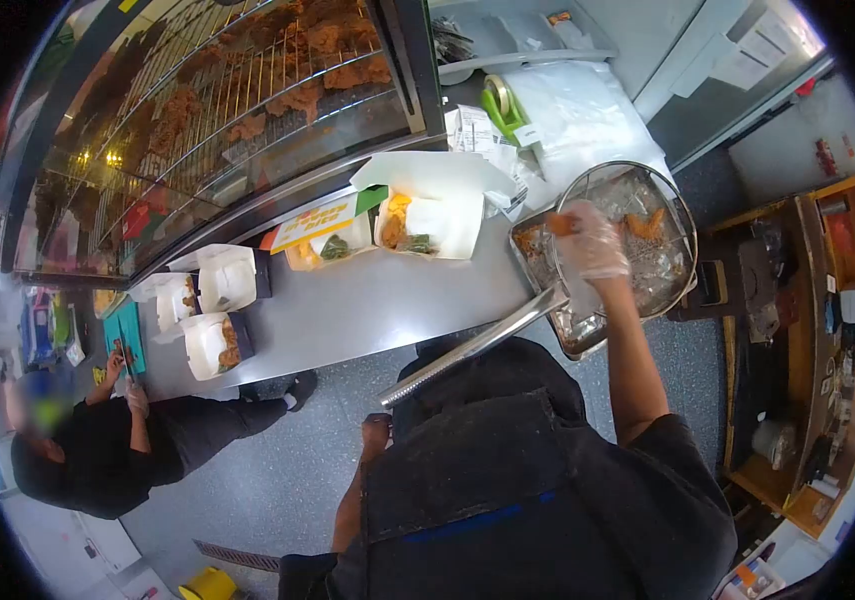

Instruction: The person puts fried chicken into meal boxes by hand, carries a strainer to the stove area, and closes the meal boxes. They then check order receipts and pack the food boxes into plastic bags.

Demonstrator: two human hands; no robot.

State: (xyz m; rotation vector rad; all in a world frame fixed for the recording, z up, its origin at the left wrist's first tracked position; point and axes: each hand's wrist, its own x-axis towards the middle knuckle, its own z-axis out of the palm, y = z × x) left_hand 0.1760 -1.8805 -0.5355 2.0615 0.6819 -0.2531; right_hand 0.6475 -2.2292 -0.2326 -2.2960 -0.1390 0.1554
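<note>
My right hand [595, 248], in a clear plastic glove, is over a round wire strainer basket [692, 225]. Its fingers are closed on a piece of fried chicken [560, 224]. Another fried piece [645, 224] lies in the basket, which rests on a metal tray [575, 352]. The basket's long metal handle [467, 345] slants toward my body. Low by my side, my left hand [376, 432] appears curled closed just below the handle's end; whatever it may hold is hidden.
Open food boxes [452, 225] stand along the steel counter [347, 310]. Behind them is a glass cabinet [247, 110] with fried chicken on racks. Plastic bags [582, 110] and a green tape dispenser [507, 112] lie at the back. A co-worker [97, 440] holds a knife at a teal board [125, 335].
</note>
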